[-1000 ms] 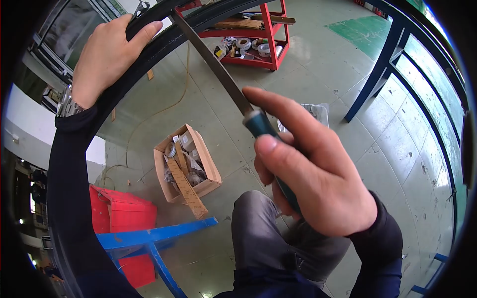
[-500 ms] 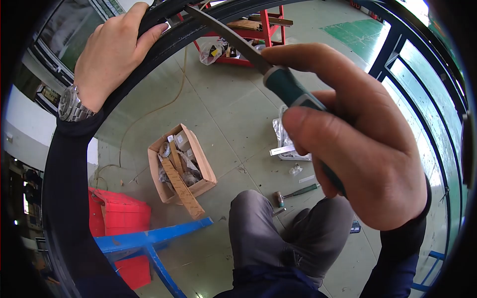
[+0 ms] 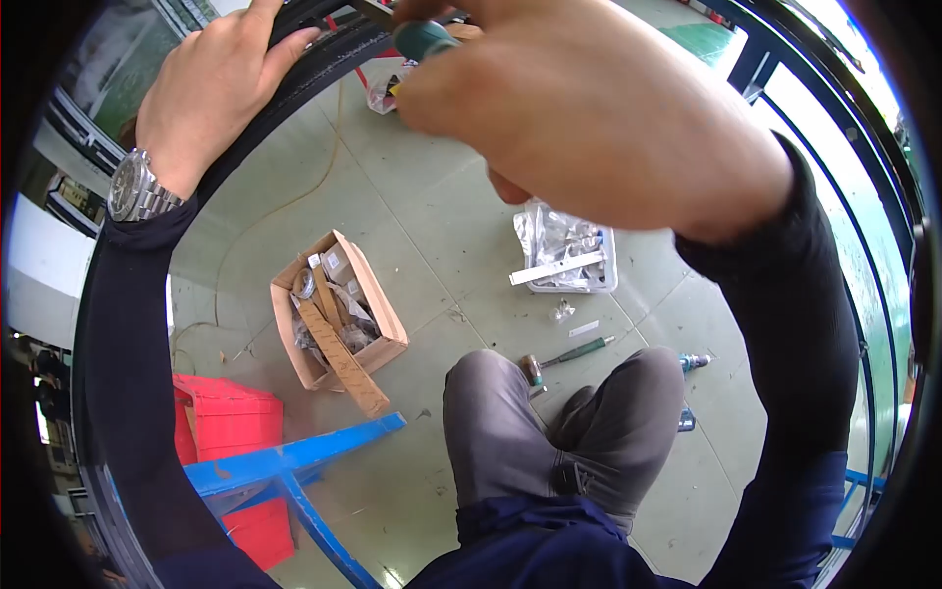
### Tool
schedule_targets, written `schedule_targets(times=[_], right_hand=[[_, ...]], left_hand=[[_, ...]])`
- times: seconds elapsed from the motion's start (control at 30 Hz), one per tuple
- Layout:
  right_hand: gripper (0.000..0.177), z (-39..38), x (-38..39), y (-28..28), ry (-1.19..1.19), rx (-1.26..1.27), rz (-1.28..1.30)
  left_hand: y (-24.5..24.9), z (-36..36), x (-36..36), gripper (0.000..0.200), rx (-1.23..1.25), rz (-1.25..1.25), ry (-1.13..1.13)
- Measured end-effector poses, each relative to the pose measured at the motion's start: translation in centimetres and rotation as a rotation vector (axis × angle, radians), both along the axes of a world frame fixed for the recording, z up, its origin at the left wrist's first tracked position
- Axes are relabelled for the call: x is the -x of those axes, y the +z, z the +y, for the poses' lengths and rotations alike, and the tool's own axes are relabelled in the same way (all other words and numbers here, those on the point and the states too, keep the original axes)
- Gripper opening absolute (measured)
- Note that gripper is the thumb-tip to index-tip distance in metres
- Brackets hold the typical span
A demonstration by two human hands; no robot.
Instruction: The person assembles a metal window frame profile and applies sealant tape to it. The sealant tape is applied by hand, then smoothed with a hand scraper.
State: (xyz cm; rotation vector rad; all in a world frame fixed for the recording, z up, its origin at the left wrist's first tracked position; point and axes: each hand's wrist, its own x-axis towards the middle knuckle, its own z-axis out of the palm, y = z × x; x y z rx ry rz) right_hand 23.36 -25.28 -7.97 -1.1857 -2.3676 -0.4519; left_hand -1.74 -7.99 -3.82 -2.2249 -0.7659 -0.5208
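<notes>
My left hand [image 3: 211,93], with a metal watch [image 3: 139,188] on its wrist, rests on the dark frame bar [image 3: 329,61] at the upper left, its fingers bent over the bar and partly cut off by the top edge. My right hand [image 3: 549,108] is at the top centre, closed round the green handle [image 3: 422,39] of a tool. Only a short piece of the tool's metal blade shows, pointing up and left towards the bar; its tip is out of view.
Below on the tiled floor lie an open cardboard box [image 3: 391,339] of parts, a clear tray [image 3: 610,265] of bagged pieces, a hammer [image 3: 574,351] and a power tool [image 3: 693,362]. A blue metal stand [image 3: 294,459] and red bin [image 3: 235,417] are at lower left.
My right hand has moved up and left with the tool, closer to the bar and my left hand. The view has shifted slightly, and more of the clear tray shows.
</notes>
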Motion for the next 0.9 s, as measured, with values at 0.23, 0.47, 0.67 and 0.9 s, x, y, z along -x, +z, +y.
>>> schedule_targets(times=[0.23, 0.47, 0.67, 0.9], right_hand=[[0.027, 1.1, 0.7, 1.3, 0.057, -0.059, -0.252], [0.016, 0.8, 2.0, 3.0, 0.139, 0.065, -0.176], [0.014, 4.7, 1.0, 1.5, 0.08, -0.203, -0.406], [0.014, 7.3, 1.9, 1.5, 0.079, -0.019, -0.364]], left_hand=[[-0.1, -5.0, -2.1, 0.044, -0.14, -0.011, 0.184], [-0.5, -3.9, -1.4, 0.046, -0.097, -0.034, 0.24], [-0.5, -4.8, -1.9, 0.046, -0.147, -0.044, 0.249], [-0.1, -5.0, -2.0, 0.045, -0.094, -0.044, 0.301]])
